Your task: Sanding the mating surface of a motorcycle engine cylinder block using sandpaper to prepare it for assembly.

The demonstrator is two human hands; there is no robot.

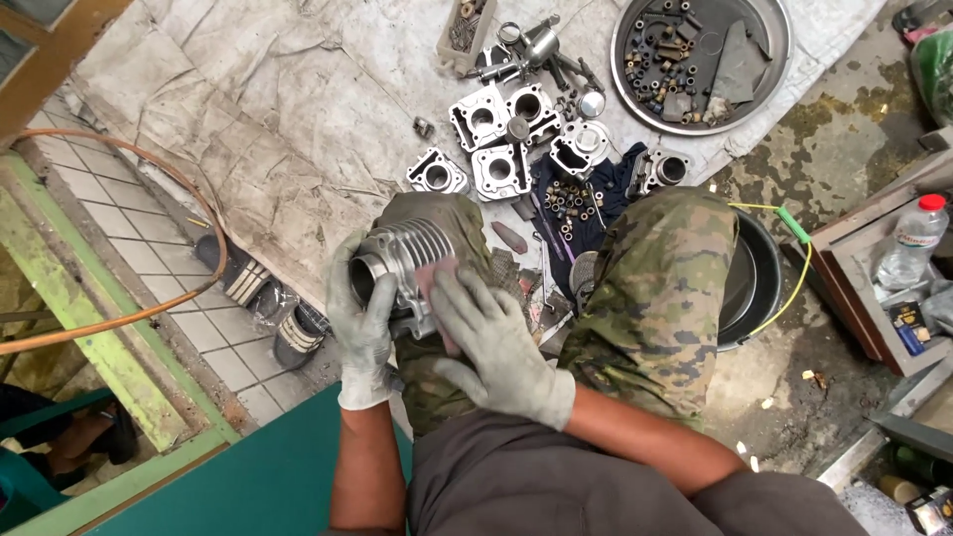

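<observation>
I sit with camouflage trousers, knees apart, and hold a finned metal engine cylinder (402,253) over my left knee. My left hand (359,318), in a grey glove, grips the cylinder around its open bore end. My right hand (496,347), also gloved, presses a small pinkish pad (434,283) flat against the cylinder's side. The pad is partly hidden under my fingers.
Several aluminium cylinder heads (491,139) lie on a crumpled grey tarp (278,109) ahead. A round metal tray (764,60) holds bolts and small parts. A dark basin (759,283) stands by my right knee. A plastic bottle (911,240) rests in a box at the right. An orange hose (159,179) curves over the tiles.
</observation>
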